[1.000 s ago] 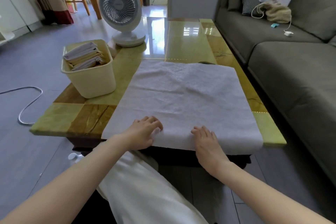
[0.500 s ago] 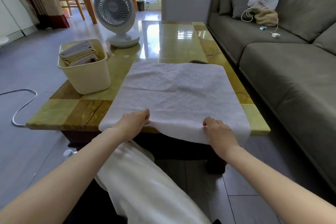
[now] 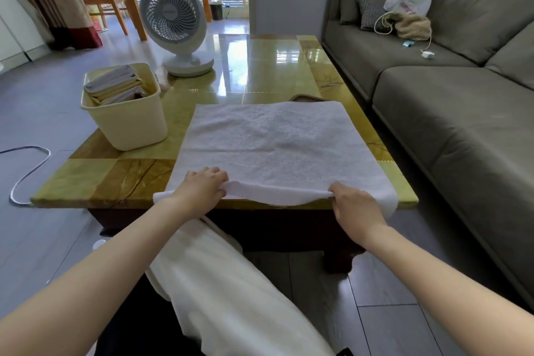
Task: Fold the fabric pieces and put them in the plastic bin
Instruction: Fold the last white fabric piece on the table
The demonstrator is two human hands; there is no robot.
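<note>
A white towel-like fabric piece [image 3: 271, 141] lies spread flat over the near right part of the green marble table [image 3: 86, 182]. My left hand [image 3: 199, 191] pinches its near edge at the left, and my right hand [image 3: 355, 208] pinches the same edge at the right. Between the two hands the edge is lifted a little off the table. A cream plastic bin [image 3: 130, 121] stands on the table to the left of the fabric. Several folded fabric pieces [image 3: 115, 87] sit upright inside it.
A white desk fan [image 3: 176, 26] stands at the back left of the table, behind the bin. A grey sofa [image 3: 450, 101] runs along the table's right side, with bags [image 3: 410, 17] on it. A cable [image 3: 26, 170] loops on the floor at left. White cloth [image 3: 231, 292] covers my lap.
Both hands went from resting flat on the fabric's near edge to pinching it and lifting it slightly. The right hand slid further right along the edge.
</note>
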